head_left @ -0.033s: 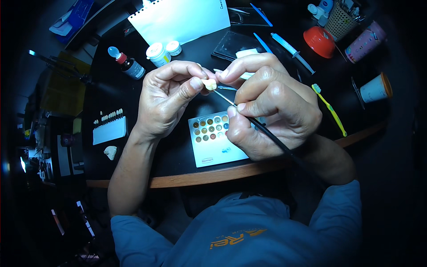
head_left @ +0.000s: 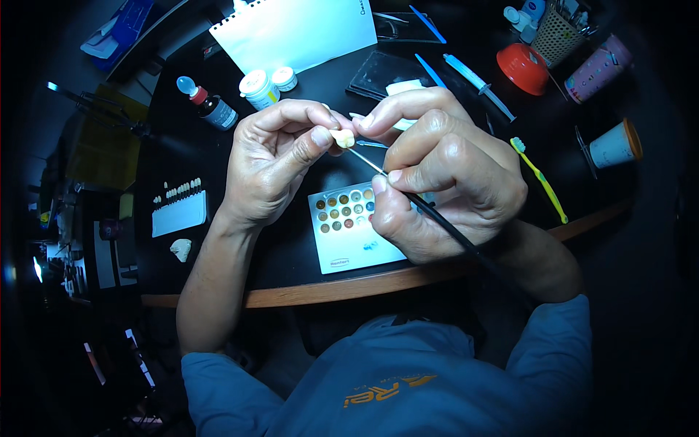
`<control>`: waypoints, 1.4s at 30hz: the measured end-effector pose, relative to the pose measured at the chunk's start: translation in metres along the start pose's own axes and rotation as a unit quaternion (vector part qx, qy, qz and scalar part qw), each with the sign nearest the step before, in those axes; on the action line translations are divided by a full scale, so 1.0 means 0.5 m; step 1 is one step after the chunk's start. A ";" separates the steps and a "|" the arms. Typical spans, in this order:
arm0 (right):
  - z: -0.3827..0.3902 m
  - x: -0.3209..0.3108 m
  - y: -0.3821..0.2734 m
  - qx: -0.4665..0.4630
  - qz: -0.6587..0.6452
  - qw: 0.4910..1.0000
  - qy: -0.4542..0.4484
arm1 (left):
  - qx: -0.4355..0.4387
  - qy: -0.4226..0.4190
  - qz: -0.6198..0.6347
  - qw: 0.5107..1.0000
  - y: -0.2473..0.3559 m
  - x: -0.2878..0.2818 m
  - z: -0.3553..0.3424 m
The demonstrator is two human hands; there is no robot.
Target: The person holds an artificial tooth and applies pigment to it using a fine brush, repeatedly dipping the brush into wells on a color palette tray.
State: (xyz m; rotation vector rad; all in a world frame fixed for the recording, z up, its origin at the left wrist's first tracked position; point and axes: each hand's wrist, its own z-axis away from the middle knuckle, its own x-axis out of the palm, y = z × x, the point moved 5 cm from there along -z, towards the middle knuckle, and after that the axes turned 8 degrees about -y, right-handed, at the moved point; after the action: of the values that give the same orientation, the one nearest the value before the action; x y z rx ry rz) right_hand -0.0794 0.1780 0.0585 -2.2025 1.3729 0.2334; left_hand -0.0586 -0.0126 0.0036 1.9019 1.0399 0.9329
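Over a black tabletop [head_left: 280,251] with a curved wooden edge, pinches a small, cream, tooth-shaped piece [head_left: 344,138] between thumb and fingertips of the left hand [head_left: 273,156]. Lies between nine and ten o'clock from the right hand [head_left: 459,171], nearer the left. Clamps in the right a slim, black-handled brush [head_left: 445,226], laid along a four-to-ten line, tip at the piece's lower edge; cannot confirm contact. Has beyond, at six o'clock, a flat white palette [head_left: 342,247] with round coloured wells; at ten, two round white jars [head_left: 259,90].

Palette [head_left: 341,251] partly hidden behind right fingers [head_left: 426,149]; notepad [head_left: 298,33] cut off.
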 end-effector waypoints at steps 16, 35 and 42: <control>0.002 0.000 -0.001 -0.008 -0.006 1.000 0.010 | 0.001 0.005 -0.007 1.000 0.003 0.002 0.002; 0.008 0.002 0.011 0.033 -0.013 0.999 0.011 | -0.018 0.036 -0.089 0.995 0.011 0.004 0.003; 0.008 0.003 0.013 0.033 -0.015 0.999 0.021 | -0.015 0.040 -0.087 0.995 0.011 0.005 0.003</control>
State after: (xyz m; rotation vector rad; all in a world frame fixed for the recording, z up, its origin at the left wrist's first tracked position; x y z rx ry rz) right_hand -0.0839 0.1764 0.0524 -2.1840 1.3497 0.1292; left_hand -0.0545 -0.0127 0.0083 1.7300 1.2123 0.9243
